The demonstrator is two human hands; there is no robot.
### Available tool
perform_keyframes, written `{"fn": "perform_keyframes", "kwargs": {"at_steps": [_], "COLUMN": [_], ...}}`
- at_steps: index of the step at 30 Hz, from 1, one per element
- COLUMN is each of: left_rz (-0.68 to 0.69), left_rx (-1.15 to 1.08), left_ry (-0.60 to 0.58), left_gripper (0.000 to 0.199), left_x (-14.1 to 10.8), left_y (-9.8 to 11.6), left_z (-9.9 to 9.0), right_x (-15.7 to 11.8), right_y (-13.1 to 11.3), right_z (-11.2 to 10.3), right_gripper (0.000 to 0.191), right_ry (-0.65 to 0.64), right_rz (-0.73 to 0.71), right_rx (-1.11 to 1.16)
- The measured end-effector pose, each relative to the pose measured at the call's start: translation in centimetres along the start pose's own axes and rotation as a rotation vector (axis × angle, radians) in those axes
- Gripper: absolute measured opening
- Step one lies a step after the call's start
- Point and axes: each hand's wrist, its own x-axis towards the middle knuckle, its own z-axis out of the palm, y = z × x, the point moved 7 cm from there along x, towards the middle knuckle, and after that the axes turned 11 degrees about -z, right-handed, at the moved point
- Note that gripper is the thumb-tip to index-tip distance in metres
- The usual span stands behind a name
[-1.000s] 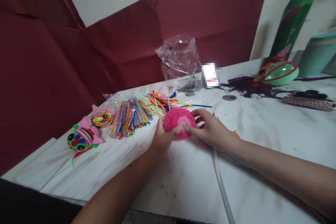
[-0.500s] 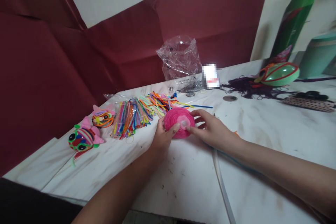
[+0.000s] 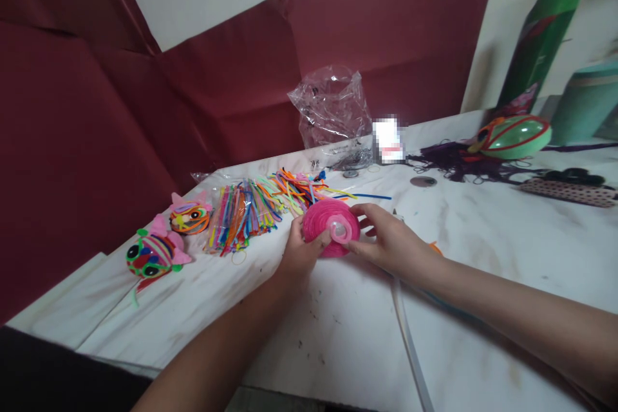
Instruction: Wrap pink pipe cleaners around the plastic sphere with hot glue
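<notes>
Between my hands is a round pink ball (image 3: 316,222) covered in coiled fuzzy strips that look like pipe cleaners. A pale, shiny spot shows at the centre of the coil, ringed in lighter pink. My left hand (image 3: 300,254) grips the ball's left side, thumb on the front by the pale spot. On the right, my right hand (image 3: 386,238) holds the edge with thumb and fingers; some fingertips are hidden behind it. Just beyond the ball lie many multicoloured pipe cleaners (image 3: 246,209), partly in clear plastic.
Two decorated fish-like figures (image 3: 154,256) sit at the left. A clear plastic bag (image 3: 333,109) stands against the dark red backing. A pale strap or cable (image 3: 410,341) runs under my right arm. At the right are a green balloon-like figure (image 3: 519,137), dark purple threads (image 3: 449,159) and a dotted case (image 3: 570,193).
The pink ball has turned slightly in my hands, so its pale centre shows larger. My right thumb has shifted a little lower on it.
</notes>
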Motion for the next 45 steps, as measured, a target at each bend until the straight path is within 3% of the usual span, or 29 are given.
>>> {"fn": "perform_keyframes", "kwargs": {"at_steps": [6, 15, 22, 31, 36, 40, 45], "left_rz": [-0.059, -0.102, 0.063, 0.037, -0.016, -0.005, -0.010], "left_rx": [-0.030, -0.078, 0.056, 0.002, -0.066, -0.120, -0.137], "left_ry": [0.018, -0.022, -0.042, -0.061, -0.005, 0.013, 0.004], "left_gripper": [0.072, 0.075, 0.081, 0.080, 0.077, 0.074, 0.076], "left_x": [-0.1, -0.3, -0.5, -0.7, -0.2, 0.1, 0.3], "left_y": [0.0, -0.2, 0.3, 0.4, 0.1, 0.2, 0.3], "left_z": [-0.1, 0.1, 0.3, 0.4, -0.1, -0.5, -0.7], "right_x": [0.0, 0.1, -0.1, 0.4, 0.3, 0.2, -0.2], "right_y": [0.2, 0.8, 0.7, 0.4, 0.0, -0.8, -2.4], "right_z": [0.3, 0.1, 0.7, 0.5, 0.9, 0.0, -1.9], "right_gripper": [0.040, 0.031, 0.049, 0.048, 0.055, 0.048, 0.009], "right_ry": [-0.060, -0.035, -0.019, 0.004, -0.019, 0.065, 0.198], "right_rz": [0.042, 0.084, 0.081, 0.012, -0.007, -0.152, -0.407], "right_rx": [0.033, 0.074, 0.108, 0.221, 0.220, 0.111, -0.078]}}
